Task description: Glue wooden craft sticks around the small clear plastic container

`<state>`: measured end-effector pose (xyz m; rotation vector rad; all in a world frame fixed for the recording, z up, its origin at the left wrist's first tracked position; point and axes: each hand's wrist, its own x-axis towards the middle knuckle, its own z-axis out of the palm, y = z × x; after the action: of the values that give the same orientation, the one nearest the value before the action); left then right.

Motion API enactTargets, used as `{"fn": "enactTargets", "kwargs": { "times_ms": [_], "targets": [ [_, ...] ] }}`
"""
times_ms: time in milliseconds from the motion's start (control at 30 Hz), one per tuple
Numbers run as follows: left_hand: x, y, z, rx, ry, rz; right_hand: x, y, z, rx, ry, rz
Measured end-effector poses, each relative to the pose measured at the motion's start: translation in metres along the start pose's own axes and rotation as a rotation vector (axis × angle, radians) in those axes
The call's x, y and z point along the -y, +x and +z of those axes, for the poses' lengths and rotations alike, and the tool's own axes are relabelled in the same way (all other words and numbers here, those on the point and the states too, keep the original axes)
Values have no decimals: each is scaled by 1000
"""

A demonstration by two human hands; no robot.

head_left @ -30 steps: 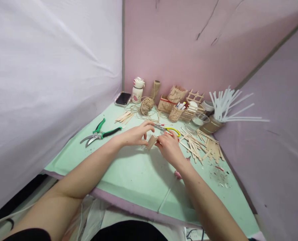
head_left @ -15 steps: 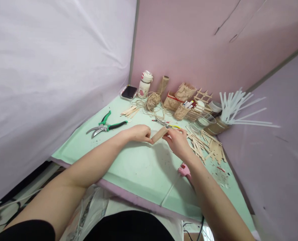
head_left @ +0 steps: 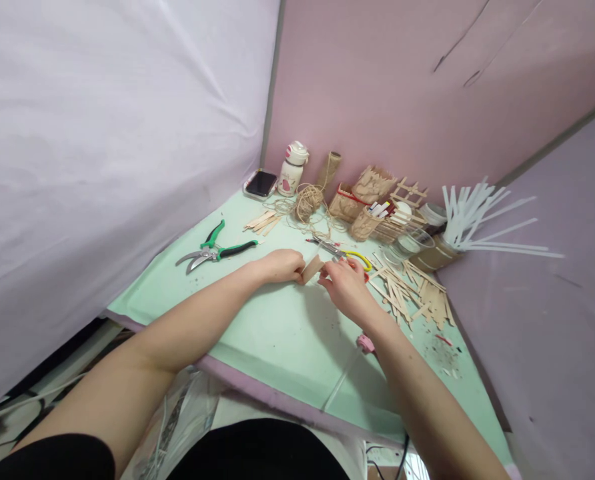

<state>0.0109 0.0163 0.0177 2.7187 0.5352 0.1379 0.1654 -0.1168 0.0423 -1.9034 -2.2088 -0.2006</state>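
Note:
Between my two hands is a small flat piece made of light wooden craft sticks (head_left: 312, 268), tilted above the green table. My left hand (head_left: 284, 267) is closed with its fingers on the left end of the piece. Fingers of my right hand (head_left: 345, 280) are closed at the right end; they cover that edge. Scissors with yellow and red handles (head_left: 356, 257) lie just behind my right hand. Beneath my right forearm shows part of a pink glue gun (head_left: 365, 343), with a white glue stick (head_left: 341, 383) near it.
Green-handled pruning shears (head_left: 212, 250) lie at the left. Loose craft sticks (head_left: 397, 287) are strewn at the right. Along the back stand a bottle (head_left: 292, 170), a twine ball (head_left: 307, 202), a cup of pens (head_left: 365, 225) and a container of white glue sticks (head_left: 435, 252).
My right hand has shifted slightly left along the wooden piece, and more of the scissors' handles shows. My left hand stays on its end. The view has shifted a little.

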Motion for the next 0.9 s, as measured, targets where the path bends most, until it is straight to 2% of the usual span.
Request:
{"fn": "enactTargets", "kwargs": {
  "times_ms": [100, 267, 500, 900],
  "targets": [
    [1, -2, -2, 15, -9, -6, 4, -2, -1, -17, -16, -16],
    [6, -8, -15, 24, -41, -36, 2, -8, -8, -127, -29, 15],
    [6, -10, -29, -117, -171, 36, 1, -7, -12, -245, 109, 69],
    [4, -2, -20, -192, -211, 110, 10, 6, 2, -256, 301, 46]
  ]
}}
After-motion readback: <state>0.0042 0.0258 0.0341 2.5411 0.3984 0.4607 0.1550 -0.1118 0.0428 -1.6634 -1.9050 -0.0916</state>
